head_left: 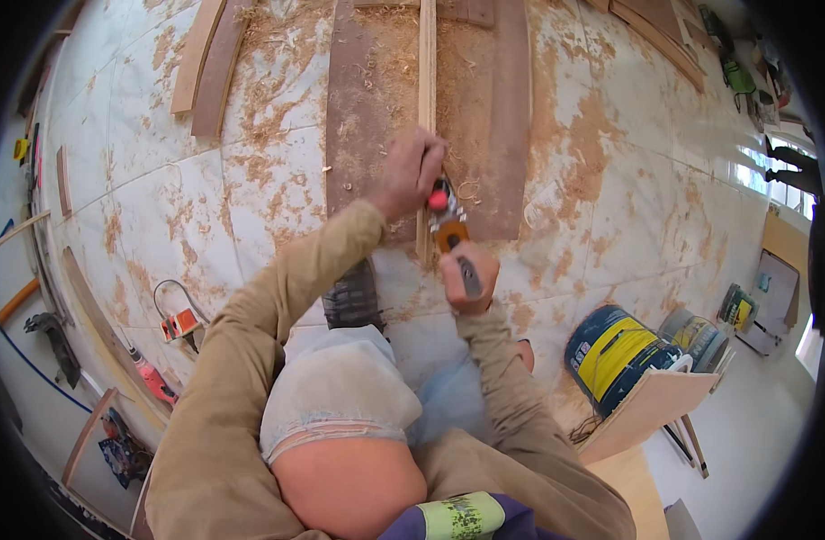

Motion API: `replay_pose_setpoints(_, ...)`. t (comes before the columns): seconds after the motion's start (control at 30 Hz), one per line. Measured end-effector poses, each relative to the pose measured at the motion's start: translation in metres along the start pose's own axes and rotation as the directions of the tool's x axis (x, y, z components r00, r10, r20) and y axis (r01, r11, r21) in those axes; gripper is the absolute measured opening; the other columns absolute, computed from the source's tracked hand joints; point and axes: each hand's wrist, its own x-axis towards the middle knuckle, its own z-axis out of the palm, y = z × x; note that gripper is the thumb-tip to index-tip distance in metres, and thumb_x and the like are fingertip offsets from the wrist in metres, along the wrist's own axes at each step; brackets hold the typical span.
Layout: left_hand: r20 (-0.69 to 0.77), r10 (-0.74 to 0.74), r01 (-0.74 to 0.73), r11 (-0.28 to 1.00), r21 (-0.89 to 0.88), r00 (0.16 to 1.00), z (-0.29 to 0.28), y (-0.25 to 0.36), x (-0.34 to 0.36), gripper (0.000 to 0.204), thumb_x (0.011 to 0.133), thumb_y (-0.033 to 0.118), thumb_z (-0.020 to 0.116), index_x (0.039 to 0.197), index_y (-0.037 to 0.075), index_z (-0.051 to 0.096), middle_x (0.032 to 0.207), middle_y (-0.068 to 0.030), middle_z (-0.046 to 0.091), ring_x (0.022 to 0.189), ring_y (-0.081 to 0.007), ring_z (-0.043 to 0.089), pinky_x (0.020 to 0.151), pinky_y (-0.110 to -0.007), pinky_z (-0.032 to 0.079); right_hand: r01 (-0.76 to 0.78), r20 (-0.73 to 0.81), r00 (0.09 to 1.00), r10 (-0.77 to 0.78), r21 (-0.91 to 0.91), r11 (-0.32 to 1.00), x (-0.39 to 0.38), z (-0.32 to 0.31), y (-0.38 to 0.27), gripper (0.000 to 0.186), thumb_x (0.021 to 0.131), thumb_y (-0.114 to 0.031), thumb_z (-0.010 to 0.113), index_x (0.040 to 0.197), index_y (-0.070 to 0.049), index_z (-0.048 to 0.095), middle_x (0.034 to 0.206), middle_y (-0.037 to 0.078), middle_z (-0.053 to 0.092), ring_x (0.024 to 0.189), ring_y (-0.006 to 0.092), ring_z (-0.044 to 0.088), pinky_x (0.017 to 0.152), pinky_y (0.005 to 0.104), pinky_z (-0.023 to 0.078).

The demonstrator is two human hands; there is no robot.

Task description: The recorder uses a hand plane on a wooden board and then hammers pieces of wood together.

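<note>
Had both hands at a hand plane over a pale wooden strip

Found the hand plane (450, 236) at the near end of a long, narrow wooden strip (428, 81), running straight away from the body. Could not settle contact between sole and strip from overhead.

Saw the right hand (486, 279) closed around the dark rear handle (469, 273), forearm directly behind. Judged this the driving grip, lined up for force along the strip.

Saw the left hand (411, 171) closed over the front end of the plane, fingers bent, just ahead of a red fitting (438, 199). Could not see any front knob under the palm. Judged this the guiding grip, likely for pressing the nose down and steering a tool on so slim a support.

Noted the strip laid lengthwise over a wide brown panel (358, 135), probably for a flat bed off the tiled floor (170, 207). Noted a dark shoe (351, 297) planted near the close end of the panel, apparently for balance in a low, forward-bent stance.

Recorded curled wood shavings (597, 135) across panel and tiles on both sides. Recorded loose brown boards (219, 67) at upper left and a blue bucket (615, 355) at right, both well apart from the plane, plausibly set aside for elbow room.
</note>
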Motion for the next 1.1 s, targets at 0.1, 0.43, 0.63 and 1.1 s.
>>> replay_pose_setpoints(0.1, 0.036, 0.042, -0.042, 0.999, 0.016, 0.998, 0.050, -0.055, 0.154, 0.031, 0.106, 0.030, 0.049, 0.104, 0.002, 0.061, 0.087, -0.0156, 0.062, 0.086, -0.0278, 0.062, 0.080, -0.041, 0.049, 0.264, -0.433, 0.883, -0.182, 0.137, 0.955, 0.142, 0.009, 0.076, 0.019, 0.085, -0.011, 0.069, 0.071, -0.001, 0.063, 0.056, 0.005, 0.054, 0.056, 0.0128, 0.054, 0.052, 0.0308, 0.041)
replay_pose_setpoints(0.43, -0.070, -0.189, 0.167, 0.955, -0.246, 0.980, -0.010, -0.019, 0.086, 0.047, 0.104, 0.030, 0.057, 0.142, 0.002, 0.051, 0.131, -0.0184, 0.062, 0.118, -0.0322, 0.062, 0.106, -0.041, 0.047, -0.103, -0.278, 0.896, 0.345, 0.628, 0.771, 0.203, -0.070, -0.003, 0.018, 0.085, -0.012, 0.063, 0.072, -0.001, 0.061, 0.060, 0.002, 0.055, 0.049, 0.0114, 0.050, 0.045, 0.0280, 0.040)
replay_pose_setpoints(0.63, 0.370, -0.228, 0.171, 0.969, 0.180, 0.901, -0.043, 0.036, -0.145, 0.104, 0.086, 0.060, 0.073, 0.159, 0.003, 0.025, 0.149, -0.0265, 0.040, 0.143, -0.0382, 0.038, 0.122, -0.051, 0.027, -0.216, -0.250, 0.881, 0.402, 0.543, 0.811, 0.000, -0.068, -0.040, 0.019, 0.089, -0.006, 0.059, 0.072, 0.001, 0.056, 0.061, 0.004, 0.052, 0.052, 0.0104, 0.048, 0.049, 0.0260, 0.039)
replay_pose_setpoints(1.1, 0.416, -0.128, -0.119, 0.846, 0.520, 0.900, -0.005, -0.001, -0.154, 0.088, 0.086, 0.033, 0.074, 0.155, 0.000, 0.030, 0.160, -0.0186, 0.038, 0.153, -0.0351, 0.028, 0.126, -0.055, 0.014, -0.184, -0.065, 0.976, 0.209, 0.271, 0.945, -0.150, 0.001, -0.003, 0.016, 0.084, -0.006, 0.065, 0.070, -0.001, 0.059, 0.059, 0.006, 0.054, 0.053, 0.0160, 0.052, 0.052, 0.0320, 0.042)
